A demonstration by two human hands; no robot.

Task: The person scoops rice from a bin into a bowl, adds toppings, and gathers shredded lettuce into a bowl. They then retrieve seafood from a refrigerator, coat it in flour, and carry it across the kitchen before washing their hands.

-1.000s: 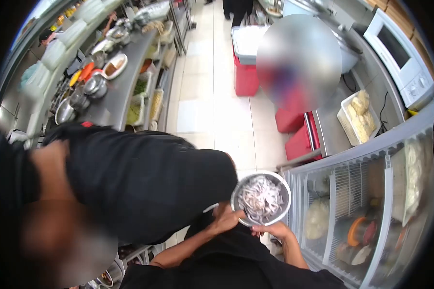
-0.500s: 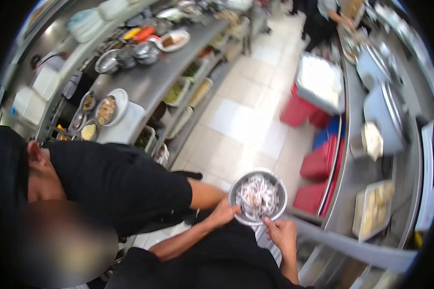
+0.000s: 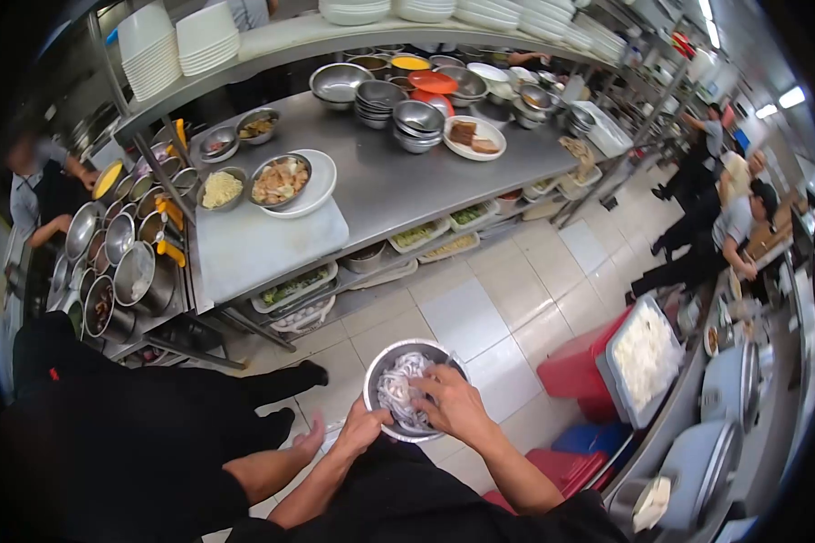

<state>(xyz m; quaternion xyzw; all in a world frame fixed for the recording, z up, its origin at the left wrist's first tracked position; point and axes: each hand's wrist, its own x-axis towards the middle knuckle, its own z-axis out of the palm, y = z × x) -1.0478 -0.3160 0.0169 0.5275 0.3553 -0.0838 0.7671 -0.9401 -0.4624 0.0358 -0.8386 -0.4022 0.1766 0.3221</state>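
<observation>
A round metal bowl (image 3: pixel 382 360) is held in front of my body, above the tiled floor. My left hand (image 3: pixel 362 427) grips its lower left rim, thumb over the edge. Inside lies a tangle of pale, purplish-white strips (image 3: pixel 397 385), whose exact kind I cannot make out. My right hand (image 3: pixel 455 403) reaches over the right rim, its bent fingers in among the strips. A co-worker in black stands close at my left, with an open hand (image 3: pixel 310 441) near my left forearm.
A steel counter (image 3: pixel 380 185) carries stacked metal bowls (image 3: pixel 418 122), a white board (image 3: pixel 272 244) and a plate with meat pieces (image 3: pixel 485 156). On the right stand red bins (image 3: pixel 566 366), a tub of white food (image 3: pixel 645 353) and blue-grey cookers (image 3: pixel 697 466). Several people work farther back.
My view has swung left towards the counter. My right hand has left the bowl's rim and moved into the strips. The left hand still holds the bowl. The co-worker's arm has drawn back from the bowl.
</observation>
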